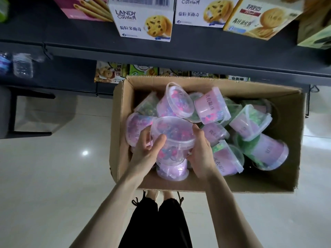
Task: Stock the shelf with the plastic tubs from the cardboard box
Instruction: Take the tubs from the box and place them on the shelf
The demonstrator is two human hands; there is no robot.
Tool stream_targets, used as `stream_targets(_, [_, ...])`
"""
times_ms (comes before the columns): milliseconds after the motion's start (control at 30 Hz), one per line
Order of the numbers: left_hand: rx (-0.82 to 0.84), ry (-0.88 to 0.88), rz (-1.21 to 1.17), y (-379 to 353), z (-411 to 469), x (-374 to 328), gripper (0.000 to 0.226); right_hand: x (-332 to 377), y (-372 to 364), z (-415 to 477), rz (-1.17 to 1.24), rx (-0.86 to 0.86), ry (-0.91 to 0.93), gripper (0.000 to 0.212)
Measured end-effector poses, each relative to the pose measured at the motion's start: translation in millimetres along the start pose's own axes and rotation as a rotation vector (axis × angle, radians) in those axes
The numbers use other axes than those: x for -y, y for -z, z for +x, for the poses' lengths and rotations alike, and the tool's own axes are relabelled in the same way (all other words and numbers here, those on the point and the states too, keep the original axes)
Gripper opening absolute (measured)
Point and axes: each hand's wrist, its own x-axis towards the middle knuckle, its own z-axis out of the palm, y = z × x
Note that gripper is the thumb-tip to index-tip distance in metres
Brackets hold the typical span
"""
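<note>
An open cardboard box (232,185) stands on the floor in front of the dark shelf (161,51). It holds several clear plastic tubs with pink labels and pink or green contents. Both my hands grip one clear tub (172,133) of pink and blue pieces, lifted at the box's left side. My left hand (147,151) curls round its left wall, thumb on the front. My right hand (199,151) wraps its right wall. Another pink tub (176,101) lies tilted behind it.
Cookie boxes (143,20) line the upper shelf, and more snack packs (111,72) sit on the lower one behind the box. Two clear tubs (22,65) stand on the lower shelf at left. Pale tiled floor (53,176) surrounds the box. My legs (157,221) are below.
</note>
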Motion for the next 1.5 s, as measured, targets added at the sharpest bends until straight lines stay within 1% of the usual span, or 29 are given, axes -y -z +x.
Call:
stream_targets(67, [0.158, 0.067, -0.042, -3.7, 6.5, -6.2, 0.108, 2.1, 0.3, 1.2, 0.01, -0.035, -0.011, 0.042])
stream_targets(100, [0.207, 0.063, -0.078, -4.8, 10.8, -9.1, 0.108, 5.6, 0.4, 0.1, -0.016, -0.073, -0.002, 0.046])
stream_targets(167, [0.236, 0.024, -0.081, -8.4, 19.7, -16.4, 0.092, 12.8, 4.0, 2.4, -0.126, -0.15, 0.061, 0.05])
stream_targets(233, [0.171, 0.022, -0.06, -14.0, 27.3, -20.6, 0.086, 19.2, 10.3, 8.2, -0.144, -0.189, 0.137, 0.045])
stream_targets(300, [0.056, 0.019, -0.088, -21.8, 31.7, -25.1, 0.092, 20.6, 15.1, 17.5, -0.149, -0.297, 0.214, 0.041])
stream_targets(333, [-0.015, 0.014, -0.11, -25.2, 33.1, -27.1, 0.094, 20.2, 17.7, 22.5, -0.177, -0.378, 0.249, 0.044])
stream_targets(400, [-0.191, 0.002, -0.116, -30.2, 34.3, -31.2, 0.089, 18.5, 24.6, 34.1, -0.287, -0.518, 0.308, 0.06])
stream_targets(467, [-0.333, -0.018, -0.074, -34.0, 33.0, -35.8, 0.072, 17.9, 33.5, 46.9, -0.422, -0.588, 0.325, 0.072])
stream_targets(500, [-0.373, -0.02, -0.054, -35.9, 32.6, -36.7, 0.064, 18.9, 37.1, 52.7, -0.47, -0.599, 0.292, 0.073])
stream_targets(567, [-0.412, -0.026, -0.02, -38.8, 33.1, -36.1, 0.063, 17.6, 43.6, 65.1, -0.5, -0.605, 0.219, 0.065])
stream_targets(633, [-0.446, -0.024, 0.035, -40.9, 34.3, -34.9, 0.066, 16.2, 42.7, 72.3, -0.476, -0.616, 0.249, 0.052])
stream_targets(667, [-0.452, -0.021, 0.049, -42.4, 34.6, -34.0, 0.066, 14.7, 40.8, 75.5, -0.429, -0.621, 0.262, 0.048])
stream_targets(700, [-0.449, -0.011, 0.059, -43.6, 34.4, -32.8, 0.067, 14.9, 36.9, 76.3, -0.371, -0.618, 0.243, 0.049])
stream_targets(767, [-0.438, 0.005, 0.066, -47.0, 32.2, -32.4, 0.07, 13.2, 31.6, 80.1, -0.27, -0.599, 0.172, 0.059])
stream_targets(867, [-0.43, 0.01, 0.053, -43.9, 30.9, -30.7, 0.083, 10.2, 30.9, 86.5, -0.264, -0.594, 0.152, 0.066])
stream_targets(933, [-0.397, -0.001, 0.035, -38.3, 32.5, -31.6, 0.09, 15.4, 35.7, 84.9, -0.247, -0.591, 0.172, 0.062])
stream_targets(967, [-0.382, -0.01, 0.026, -37.1, 32.4, -32.4, 0.09, 20.6, 38.5, 79.7, -0.215, -0.581, 0.194, 0.055])
stream_targets(1000, [-0.374, -0.022, 0.005, -35.9, 31.2, -33.4, 0.091, 25.7, 41.6, 71.2, -0.186, -0.562, 0.218, 0.048])
stream_targets(1033, [-0.367, -0.031, -0.015, -34.6, 28.6, -34.8, 0.09, 30.3, 44.5, 60.5, -0.142, -0.532, 0.238, 0.05])
stream_targets(1067, [-0.365, -0.03, -0.025, -33.7, 24.4, -37.5, 0.084, 32.9, 48.8, 48.2, -0.089, -0.486, 0.254, 0.056])
stream_targets(1133, [-0.382, -0.033, -0.018, -32.9, 12.3, -42.7, 0.07, 36.4, 57.7, 16.9, -0.004, -0.4, 0.223, 0.071])
stream_targets(1167, [-0.383, -0.052, -0.027, -33.0, 3.0, -44.6, 0.069, 38.1, 61.5, -1.7, 0.02, -0.381, 0.209, 0.075])
stream_targets(1233, [-0.375, -0.076, -0.092, -35.5, -16.1, -51.7, 0.077, 41.6, 68.1, -36.2, -0.001, -0.353, 0.212, 0.074])
stream_targets(1300, [-0.356, -0.115, -0.123, -41.5, -38.0, -62.7, 0.091, 48.0, 73.8, -70.0, -0.008, -0.322, 0.265, 0.068])
stream_targets(1333, [-0.344, -0.126, -0.132, -44.9, -50.7, -68.1, 0.098, 52.0, 75.1, -87.9, 0.004, -0.311, 0.285, 0.068])
stream_targets(1367, [-0.345, -0.145, -0.128, -48.3, -62.8, -73.4, 0.103, 55.4, 78.8, -103.3, 0.021, -0.298, 0.305, 0.073])
stream_targets(1433, [-0.334, -0.186, -0.109, -56.4, -91.6, -90.8, 0.105, 69.8, 87.1, -133.7, 0.045, -0.284, 0.336, 0.083])
stream_targets(1467, [-0.319, -0.214, -0.094, -61.4, -105.8, -99.0, 0.101, 78.9, 93.6, -148.3, 0.054, -0.259, 0.362, 0.08])
stream_targets(1500, [-0.296, -0.238, -0.072, -66.9, -119.8, -106.8, 0.097, 88.1, 101.8, -162.7, 0.056, -0.225, 0.396, 0.068])
